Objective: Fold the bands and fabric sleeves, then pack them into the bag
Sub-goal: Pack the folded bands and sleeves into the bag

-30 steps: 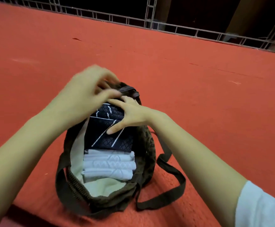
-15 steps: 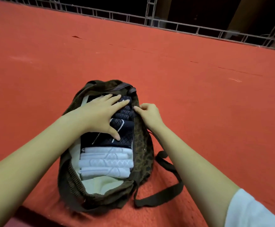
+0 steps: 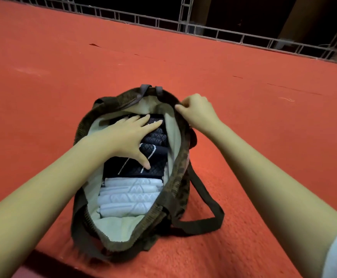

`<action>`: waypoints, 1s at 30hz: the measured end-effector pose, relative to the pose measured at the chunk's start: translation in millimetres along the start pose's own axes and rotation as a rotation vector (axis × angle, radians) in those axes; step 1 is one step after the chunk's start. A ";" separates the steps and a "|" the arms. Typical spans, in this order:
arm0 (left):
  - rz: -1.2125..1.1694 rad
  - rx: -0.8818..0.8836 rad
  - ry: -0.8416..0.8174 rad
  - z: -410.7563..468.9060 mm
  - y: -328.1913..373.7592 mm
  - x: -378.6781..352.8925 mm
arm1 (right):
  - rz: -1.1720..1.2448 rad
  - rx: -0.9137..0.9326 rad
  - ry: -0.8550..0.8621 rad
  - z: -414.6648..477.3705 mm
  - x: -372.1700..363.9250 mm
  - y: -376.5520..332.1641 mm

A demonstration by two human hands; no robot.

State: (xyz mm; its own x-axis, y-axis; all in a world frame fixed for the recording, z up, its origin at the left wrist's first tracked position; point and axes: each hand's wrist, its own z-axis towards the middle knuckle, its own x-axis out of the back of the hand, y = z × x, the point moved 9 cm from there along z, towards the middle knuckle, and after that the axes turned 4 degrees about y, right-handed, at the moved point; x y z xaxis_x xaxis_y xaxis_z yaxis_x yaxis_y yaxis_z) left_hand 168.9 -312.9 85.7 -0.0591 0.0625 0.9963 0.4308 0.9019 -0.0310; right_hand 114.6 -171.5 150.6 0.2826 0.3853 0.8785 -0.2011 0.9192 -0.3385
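- Two stacks sit in the bag (image 3: pixel 178 173): white sleeves (image 3: pixel 131 197) and dark sleeves (image 3: pixel 155 137).
- My left hand (image 3: pixel 123 137) presses flat on the dark ones.
- My right hand (image 3: pixel 198 112) has shifted up, pinching the rim wider; packing looks nearly done.

a red-orange felt-like surface (image 3: pixel 264 137) carries a dark olive bag (image 3: pixel 180 177), open at the top, near its front edge (the drop shows at lower left). the bag's strap (image 3: pixel 203 224) loops flat on the felt to the right; a pale thread (image 3: pixel 287 99) lies well apart, farther back.
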 end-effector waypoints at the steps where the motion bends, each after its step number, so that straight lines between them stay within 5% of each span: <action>1: -0.084 -0.004 0.001 -7.6 0.9 6.2 | -0.014 0.020 -0.014 -5.2 -4.6 -2.6; 4: -0.356 -0.054 0.440 -39.4 -10.5 65.0 | 0.075 0.249 0.152 -29.6 10.9 -35.8; 6: -0.278 0.121 0.757 -63.9 -40.0 87.6 | 0.199 0.530 0.154 -57.2 11.8 -73.0; 8: -0.255 0.454 0.671 -66.6 -73.3 64.7 | 0.079 0.659 -0.087 -78.8 -29.3 -95.6; 10: -0.314 0.576 0.532 -61.7 -82.0 33.8 | -0.138 0.618 -0.287 -84.1 -73.7 -92.8; 16: -0.286 0.499 0.772 -56.6 -96.0 68.1 | -0.202 0.520 -0.251 -66.5 -92.8 -88.4; 23: -0.189 0.525 0.733 -45.1 -95.6 82.4 | -0.156 0.484 -0.291 -64.1 -96.0 -85.6; 27: -0.139 0.016 0.884 -70.0 -32.5 94.6 | -0.098 0.516 -0.321 -66.1 -90.4 -85.1; 30: -0.122 -0.162 0.497 -63.8 -9.2 56.3 | -0.059 0.503 -0.323 -70.3 -81.6 -69.7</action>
State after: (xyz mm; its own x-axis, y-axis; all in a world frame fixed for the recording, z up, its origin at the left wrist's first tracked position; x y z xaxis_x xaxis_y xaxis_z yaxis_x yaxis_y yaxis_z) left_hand 219.1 -344.9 147.2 0.2991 -0.2834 0.9111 0.5830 0.8102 0.0606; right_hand 171.5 -261.3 78.8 0.0235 0.2181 0.9757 -0.6352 0.7569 -0.1539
